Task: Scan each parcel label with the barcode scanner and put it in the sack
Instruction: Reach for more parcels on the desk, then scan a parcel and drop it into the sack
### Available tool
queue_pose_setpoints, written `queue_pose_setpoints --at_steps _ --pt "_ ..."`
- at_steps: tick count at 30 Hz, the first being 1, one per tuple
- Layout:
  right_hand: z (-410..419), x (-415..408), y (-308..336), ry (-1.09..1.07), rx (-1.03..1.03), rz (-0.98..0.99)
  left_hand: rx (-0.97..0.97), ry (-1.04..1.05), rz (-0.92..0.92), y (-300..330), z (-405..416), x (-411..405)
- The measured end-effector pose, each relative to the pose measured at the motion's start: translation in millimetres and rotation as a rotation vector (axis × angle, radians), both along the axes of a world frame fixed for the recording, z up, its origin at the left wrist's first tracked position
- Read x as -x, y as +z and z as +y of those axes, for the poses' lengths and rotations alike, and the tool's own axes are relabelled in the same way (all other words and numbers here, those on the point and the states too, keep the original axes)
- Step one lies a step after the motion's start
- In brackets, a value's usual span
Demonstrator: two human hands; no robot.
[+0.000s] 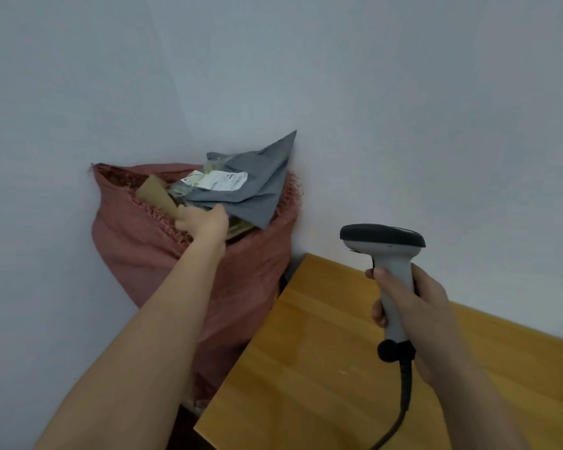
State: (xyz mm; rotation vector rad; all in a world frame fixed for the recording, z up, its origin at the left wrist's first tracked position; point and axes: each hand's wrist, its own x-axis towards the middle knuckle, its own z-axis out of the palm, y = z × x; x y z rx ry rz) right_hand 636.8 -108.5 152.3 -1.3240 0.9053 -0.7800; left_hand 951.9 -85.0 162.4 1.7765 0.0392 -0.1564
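Here, stage: a grey parcel goes into the sack while the scanner is held aside; judged from the pose, the scan of this parcel is probably done.
Left hand: reached out to the mouth of the sack, fingers curled onto the near lower edge of the grey parcel; the fingertips are hidden under the parcel, so how firmly it grips cannot be told.
Grey parcel: lies on top of the sack's contents, half in and half out, white label facing up; its long axis runs from the hand up and rightward to a corner pointing at the wall.
Sack: reddish woven cloth, mouth open and frayed, propped in the corner just left of the wooden table; a brown parcel and others show inside it.
Right hand: wrapped round the handle of the barcode scanner, head up and aimed leftward, cable trailing down over the table.
Key relation: the parcel extends away from the left hand, up and rightward, and the left hand is far nearer than the right; pushing it fully in would likely mean driving along that axis, then downward.
Risk: the sack looks full, so the parcel may slide back out.
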Motion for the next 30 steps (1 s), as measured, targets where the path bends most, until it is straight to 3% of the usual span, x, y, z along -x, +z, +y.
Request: queue_pose_setpoints --at_steps 3,9,17,23,26,30 --pt "-4.5 8.4 -8.1 -0.021 -0.016 0.013 -0.08 0.058 -0.178 -3.0 -6.8 20.4" --pt "-23.9 57.1 -20.8 -0.15 -0.055 0.037 -0.086 -0.151 -0.484 -19.2 -50.9 79.7" --pt "-56.0 184.0 -42.4 -0.362 -0.118 0.033 -0.112 -0.565 -0.487 -60.4 -132.0 224.2" --pt "-85.4 309.3 -64.6 -0.47 -0.16 0.072 -0.286 -0.933 -0.383 -114.0 -185.0 362.4" --pt "-104.1 386.4 -80.4 -0.526 -0.194 0.121 -0.428 -1.232 -0.358 -153.2 -206.7 462.6" --pt "-117.6 461.3 -103.0 -0.58 -0.243 0.142 -0.597 -1.618 -0.459 -212.9 -206.6 580.6"
